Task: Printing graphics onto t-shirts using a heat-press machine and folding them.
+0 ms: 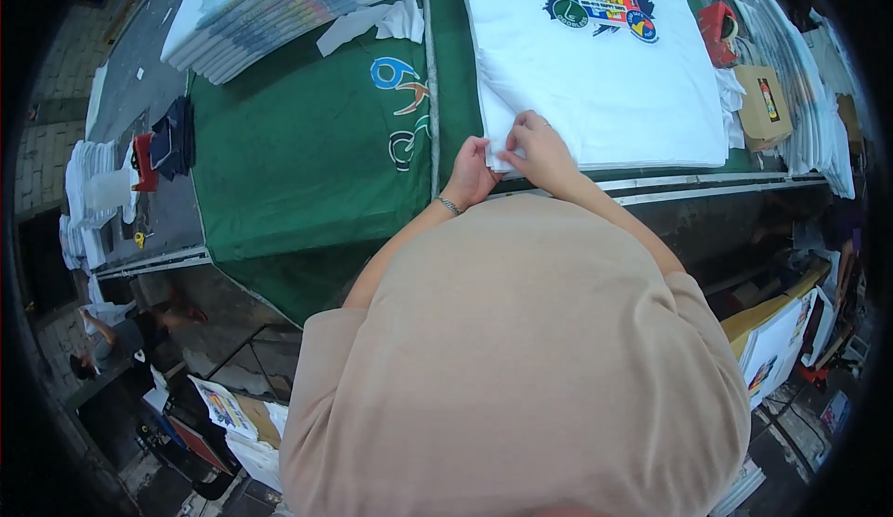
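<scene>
A pile of white printed T-shirts [614, 99] lies flat on the green table cover, a colourful printed picture at its far side. At the pile's near left corner, my left hand [473, 173] has its thumb and fingers closed on the edge of the white cloth. Just to its right, my right hand [547, 152] pinches the same corner of the top T-shirt, its fingers bent over the fabric. Both wrists rest close to the table's front edge. How many layers are between the fingers is hidden.
A tall stack of folded printed shirts [298, 15] stands far left on the green cover [307, 154], beside white scraps [377, 24]. A red tape dispenser [718, 33], a cardboard box [763, 108] and more folded shirts [807, 89] sit right. Another person [121, 336] is at lower left.
</scene>
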Demonstrator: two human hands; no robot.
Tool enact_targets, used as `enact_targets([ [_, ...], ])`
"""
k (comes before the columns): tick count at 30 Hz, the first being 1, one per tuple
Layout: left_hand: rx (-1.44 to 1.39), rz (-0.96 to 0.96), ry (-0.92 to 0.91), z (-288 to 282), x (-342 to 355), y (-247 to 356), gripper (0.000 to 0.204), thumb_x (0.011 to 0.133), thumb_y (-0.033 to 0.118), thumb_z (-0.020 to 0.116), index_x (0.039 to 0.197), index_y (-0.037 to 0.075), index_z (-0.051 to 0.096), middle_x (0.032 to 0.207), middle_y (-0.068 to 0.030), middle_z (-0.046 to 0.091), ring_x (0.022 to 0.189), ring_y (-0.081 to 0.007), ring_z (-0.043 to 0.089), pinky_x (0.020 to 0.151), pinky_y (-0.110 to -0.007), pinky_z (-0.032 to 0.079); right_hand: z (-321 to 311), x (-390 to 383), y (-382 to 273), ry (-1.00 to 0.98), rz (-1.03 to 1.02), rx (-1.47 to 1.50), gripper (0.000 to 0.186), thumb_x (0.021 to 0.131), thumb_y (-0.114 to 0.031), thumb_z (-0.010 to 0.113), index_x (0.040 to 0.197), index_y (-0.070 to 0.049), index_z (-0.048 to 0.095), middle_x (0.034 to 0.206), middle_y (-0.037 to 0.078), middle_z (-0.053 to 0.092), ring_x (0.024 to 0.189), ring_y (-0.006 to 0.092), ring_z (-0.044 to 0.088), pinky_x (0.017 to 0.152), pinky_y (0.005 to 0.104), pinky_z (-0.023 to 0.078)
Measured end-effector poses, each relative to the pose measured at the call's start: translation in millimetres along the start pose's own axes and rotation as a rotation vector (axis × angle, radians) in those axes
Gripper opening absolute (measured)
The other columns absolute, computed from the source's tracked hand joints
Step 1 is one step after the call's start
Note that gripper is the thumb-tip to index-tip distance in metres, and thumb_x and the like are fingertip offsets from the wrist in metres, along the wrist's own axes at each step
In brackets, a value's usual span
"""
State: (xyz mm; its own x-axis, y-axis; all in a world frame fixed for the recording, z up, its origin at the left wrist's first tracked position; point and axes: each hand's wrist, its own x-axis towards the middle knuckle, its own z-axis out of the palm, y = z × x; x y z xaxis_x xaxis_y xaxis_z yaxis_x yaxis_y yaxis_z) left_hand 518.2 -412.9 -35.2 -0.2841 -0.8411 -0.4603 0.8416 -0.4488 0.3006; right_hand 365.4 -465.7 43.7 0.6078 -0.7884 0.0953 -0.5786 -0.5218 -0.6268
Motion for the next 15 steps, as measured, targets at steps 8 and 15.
enact_targets([
  [8,0.063,0.026,-0.045,-3,2,-3,0.034,0.090,0.026,0.043,0.113,0.003,0.052,0.110,-0.0086,0.060,0.099,-0.0198,0.059,0.087,-0.035,0.046,-6,7,16,-0.105,-0.024,0.107,0.011,0.079,-0.009,0.064,0.081,0.001,0.059,0.103,0.015,0.052,0.094,0.0320,0.054,0.081,0.0382,0.045],
  [15,0.346,0.118,0.221,29,-9,-4,0.029,0.083,0.014,0.059,0.110,0.006,0.052,0.105,-0.0080,0.060,0.092,-0.0206,0.060,0.074,-0.032,0.049,-68,30,62,-0.051,0.064,0.051,0.012,0.081,-0.013,0.061,0.087,-0.003,0.062,0.110,0.016,0.052,0.103,0.0340,0.050,0.091,0.0407,0.040],
])
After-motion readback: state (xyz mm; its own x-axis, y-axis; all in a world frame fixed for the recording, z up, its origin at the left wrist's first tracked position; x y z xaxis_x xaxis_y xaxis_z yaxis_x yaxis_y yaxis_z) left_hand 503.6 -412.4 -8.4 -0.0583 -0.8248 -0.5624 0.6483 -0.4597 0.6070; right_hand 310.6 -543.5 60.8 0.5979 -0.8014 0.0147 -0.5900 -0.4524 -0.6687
